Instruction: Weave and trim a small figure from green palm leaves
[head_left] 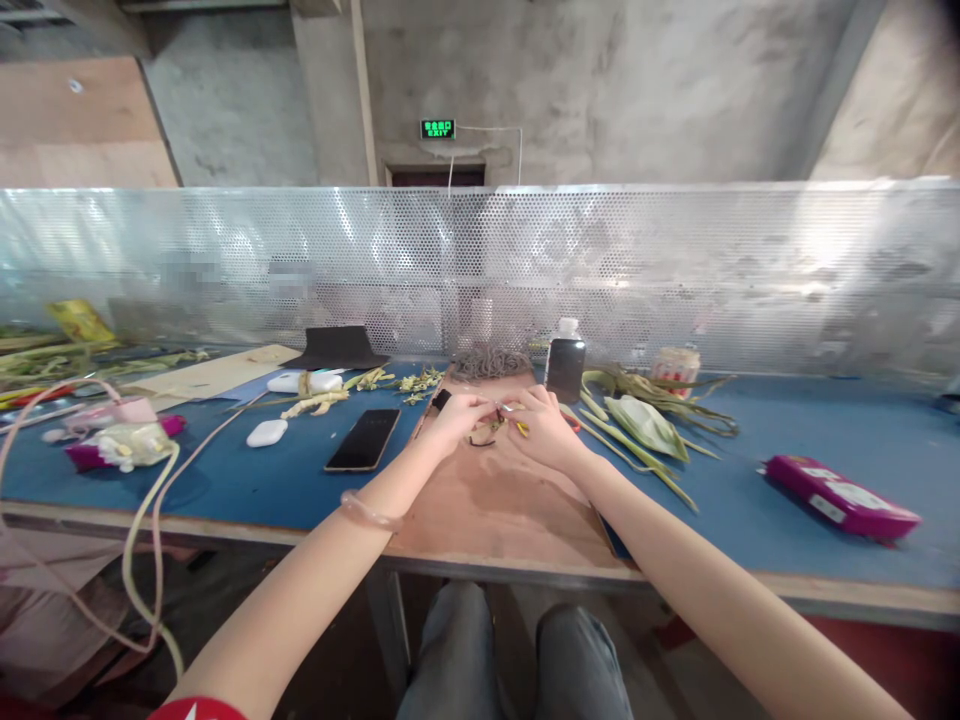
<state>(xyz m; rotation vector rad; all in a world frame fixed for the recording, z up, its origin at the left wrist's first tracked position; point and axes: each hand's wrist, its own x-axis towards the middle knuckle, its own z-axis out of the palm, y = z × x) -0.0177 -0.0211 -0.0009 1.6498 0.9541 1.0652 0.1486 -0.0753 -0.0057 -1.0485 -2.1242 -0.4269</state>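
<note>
Above the wooden board (510, 515), my left hand (455, 418) and my right hand (541, 427) meet with their fingers drawn together. Both pinch at one small spot, where a tiny dark, greenish piece (496, 424) shows between the fingertips; its kind is too small to make out. A small yellow bit (523, 428) appears under the right fingers. Just below the left fingertips, a thin dark curved strip (481, 441) lies on the board. Behind both hands, a heap of grey, curly strands (491, 363) rests at the board's far end.
A dark bottle with a white cap (565, 365) stands right of the board, near green-white husk leaves (646, 426) and a jar (675, 368). Leftward lie a phone (364, 440) and a white case (267, 432). A purple packet (840, 496) lies far right. A perforated metal screen (360, 270) bounds the back.
</note>
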